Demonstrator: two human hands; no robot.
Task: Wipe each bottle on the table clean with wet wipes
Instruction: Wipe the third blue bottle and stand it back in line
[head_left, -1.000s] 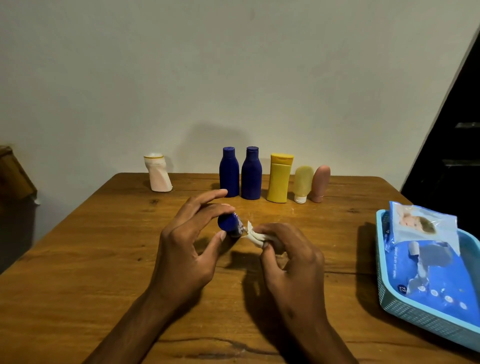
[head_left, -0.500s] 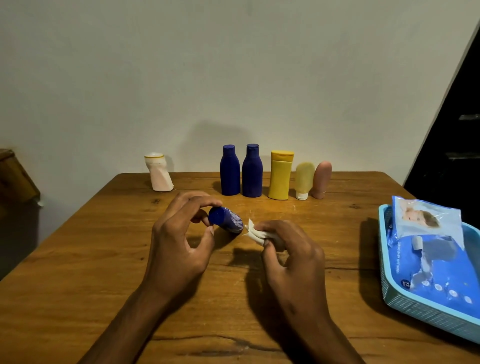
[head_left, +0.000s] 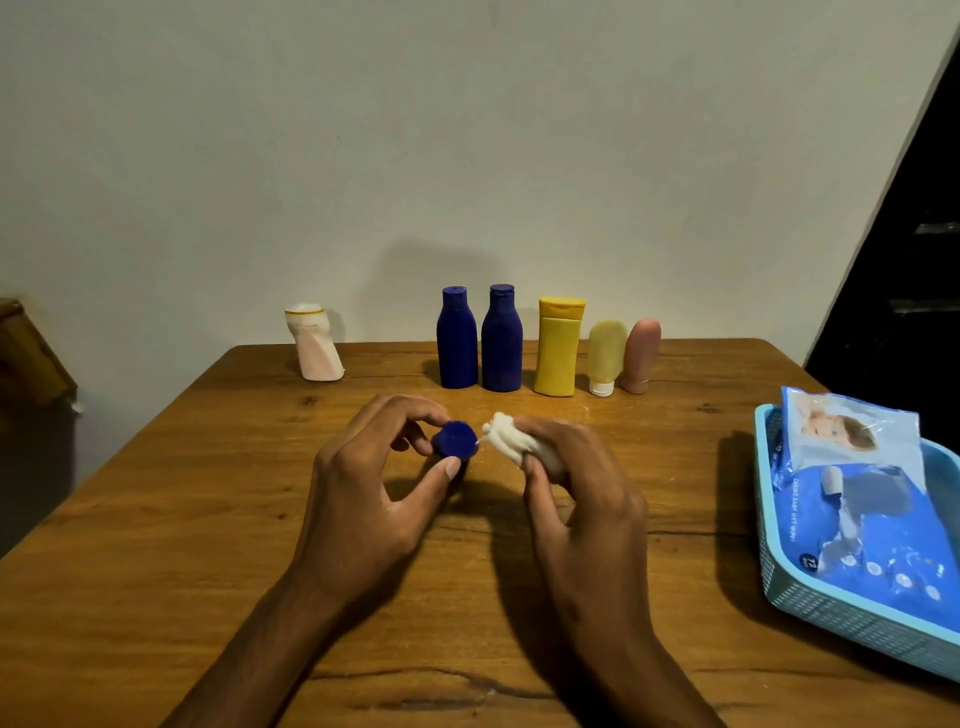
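Left hand (head_left: 363, 499) is pinching a small blue bottle (head_left: 455, 439) between thumb and curled fingers, holding it just above the wooden surface (head_left: 182, 519) near the middle, round blue end facing the camera. Right hand (head_left: 582, 499) is clutching a bunched white wet wipe (head_left: 511, 439), fingers curled round it, the wipe's tip sitting just beside the small bottle's right edge; cannot tell whether it is actually touching. Both grips are closed on their things, neither one open. At the far edge of the surface a row is standing against the wall: a white bottle (head_left: 314, 343) leaning to one side at the left, well apart from the rest, then two tall blue bottles (head_left: 479, 338) side by side, a yellow bottle (head_left: 558, 345) just beside them, then a pale yellow tube (head_left: 605, 356) and a pink tube (head_left: 640, 356) standing cap-down and touching each other. On the right a light blue basket (head_left: 841, 621) is sitting on the surface, carrying a blue wet wipes pack (head_left: 878, 525) with its top flap peeled up.
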